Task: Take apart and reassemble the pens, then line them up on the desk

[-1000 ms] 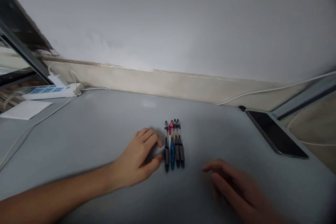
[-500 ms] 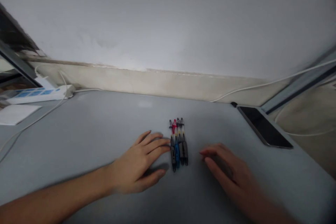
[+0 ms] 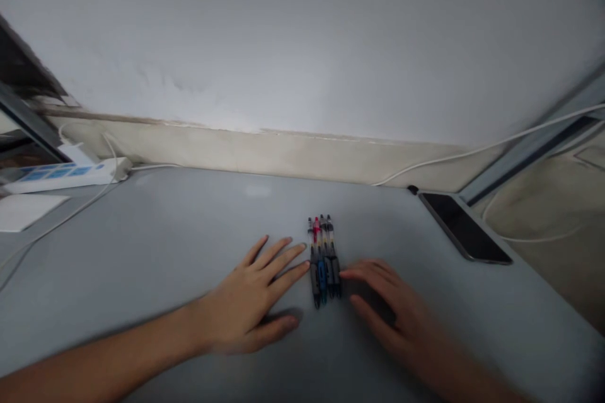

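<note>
"How do the hands stand?"

"The left hand (image 3: 248, 299) is spread wide, palm down, holding nothing. Its index fingertip touches the left-most pen (image 3: 315, 277) or stops just beside it; I can't tell which. The right hand (image 3: 397, 312) curves loosely, thumb and forefinger parted, also without a hold, its fingertip right at the right-most pen (image 3: 336, 269)."

"And between the hands?"

"Four in a row, flat on the surface (image 3: 212, 220): the two you just heard about, both grey, with a blue pen (image 3: 322, 274) with a red top and a grey pen (image 3: 329, 269) between them."

"How far along is it?"

"I'd judge the gathering mostly done: the row is tight, all four pointing the same way. What's left looks small: the near ends don't stop level, the left-most reaching closest to the person."

"Farther out?"

"A dark-screened device (image 3: 463, 227) to the right and a white power strip (image 3: 89, 176) at the left, both well apart from the row."
</note>
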Motion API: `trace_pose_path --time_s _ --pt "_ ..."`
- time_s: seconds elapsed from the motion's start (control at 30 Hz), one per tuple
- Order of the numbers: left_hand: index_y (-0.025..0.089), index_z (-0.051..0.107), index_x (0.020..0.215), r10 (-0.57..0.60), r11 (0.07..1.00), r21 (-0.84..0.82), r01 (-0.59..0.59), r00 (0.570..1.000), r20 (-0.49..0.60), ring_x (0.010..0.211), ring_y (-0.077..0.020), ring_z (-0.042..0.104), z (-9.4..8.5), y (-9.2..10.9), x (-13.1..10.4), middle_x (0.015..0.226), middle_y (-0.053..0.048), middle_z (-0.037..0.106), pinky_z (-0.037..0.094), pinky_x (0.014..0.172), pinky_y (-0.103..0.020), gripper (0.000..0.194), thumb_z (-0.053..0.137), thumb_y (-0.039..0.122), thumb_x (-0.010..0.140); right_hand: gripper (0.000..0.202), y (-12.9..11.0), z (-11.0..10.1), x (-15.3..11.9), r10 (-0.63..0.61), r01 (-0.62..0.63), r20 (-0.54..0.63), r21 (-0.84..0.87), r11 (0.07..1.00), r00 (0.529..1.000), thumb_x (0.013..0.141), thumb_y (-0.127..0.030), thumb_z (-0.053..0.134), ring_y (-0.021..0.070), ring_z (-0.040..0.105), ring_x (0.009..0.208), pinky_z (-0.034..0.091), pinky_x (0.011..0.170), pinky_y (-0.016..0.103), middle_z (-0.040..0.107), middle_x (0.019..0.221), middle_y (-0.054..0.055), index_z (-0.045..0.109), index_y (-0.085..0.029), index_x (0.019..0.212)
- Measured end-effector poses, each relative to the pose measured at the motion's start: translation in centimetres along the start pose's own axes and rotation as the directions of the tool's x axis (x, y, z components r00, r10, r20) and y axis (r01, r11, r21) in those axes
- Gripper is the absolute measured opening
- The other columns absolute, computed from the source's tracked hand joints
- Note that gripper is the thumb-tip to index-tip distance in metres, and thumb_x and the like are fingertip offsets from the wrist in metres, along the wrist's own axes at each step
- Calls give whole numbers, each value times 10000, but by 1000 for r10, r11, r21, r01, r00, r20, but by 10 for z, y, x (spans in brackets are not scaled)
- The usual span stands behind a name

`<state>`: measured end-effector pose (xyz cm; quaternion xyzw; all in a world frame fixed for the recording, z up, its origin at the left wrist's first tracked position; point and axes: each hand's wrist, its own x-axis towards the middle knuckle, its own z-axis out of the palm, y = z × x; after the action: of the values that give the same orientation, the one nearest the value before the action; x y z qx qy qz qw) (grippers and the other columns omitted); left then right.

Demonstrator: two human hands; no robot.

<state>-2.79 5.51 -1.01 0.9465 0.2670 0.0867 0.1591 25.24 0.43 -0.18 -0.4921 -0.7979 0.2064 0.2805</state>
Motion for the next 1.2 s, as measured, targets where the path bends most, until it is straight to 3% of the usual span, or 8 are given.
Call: trace_pose_path --time_s 0.2,0.33,0.43,0.53,0.67,1.03,1.13,1.2 --pt "200 230 1596 0 999 38 0 1000 1 1519 -410 185 1 -2 -1 1648 -199 270 113 1193 -677 734 523 447 970 209 -2 -1 2 -12 12 9 15 1000 1000 948 -152 544 265 643 1061 523 945 462 734 1048 74 660 -248 1093" --pt "162 386 1522 70 997 -30 -71 997 -41 1374 -379 437 -7 5 1 1435 -217 525 162 1197 -651 677 599 372 914 197 -2 -2 1 -3 3 9 19 1000 1000 951 -145 541 253 643 1048 529 933 434 727 1039 70 650 -238 1085" --pt "199 529 1424 182 980 -85 -178 982 41 1178 -367 583 -12 16 2 1234 -183 632 245 1167 -657 635 685 383 837 193 -3 -3 1 10 -10 9 14 1000 1000 956 -142 528 252 645 1027 539 908 429 720 1028 75 650 -226 1079" --pt "236 535 1425 192 980 -65 -186 976 103 1269 -419 518 -13 23 2 1331 -194 590 224 1159 -699 686 736 407 792 207 -4 -3 1 10 -10 24 4 1000 1000 949 -141 541 256 641 1026 539 907 436 716 1025 81 663 -218 1098" --pt "256 412 1518 165 985 -73 -159 983 85 1391 -430 405 -12 22 1 1475 -188 494 196 1180 -687 829 756 374 773 300 -3 0 -3 -3 4 41 -14 1000 999 929 -124 567 267 612 1108 513 971 473 705 1132 94 670 -231 1190" --pt "271 344 1549 105 994 -11 -104 980 168 1485 -416 281 -11 22 0 1582 -178 379 193 1182 -699 828 717 378 819 346 -1 8 -3 -80 84 57 -58 995 995 913 -71 557 269 608 1112 538 962 486 683 1141 117 653 -206 1218" --pt "275 350 1543 111 994 -4 -112 980 166 1487 -417 277 -12 22 1 1580 -179 377 185 1176 -715 815 716 369 821 358 -3 -3 -1 -100 99 -17 -52 994 995 918 -73 554 242 636 1071 562 929 424 695 1105 72 628 -260 1215" --pt "272 381 1524 125 992 2 -127 981 150 1483 -419 279 -13 21 1 1579 -184 370 193 1170 -722 795 725 358 813 346 -5 -19 -7 -126 115 -155 -78 990 980 951 -110 526 227 642 1074 565 917 389 684 1123 49 605 -296 1231"
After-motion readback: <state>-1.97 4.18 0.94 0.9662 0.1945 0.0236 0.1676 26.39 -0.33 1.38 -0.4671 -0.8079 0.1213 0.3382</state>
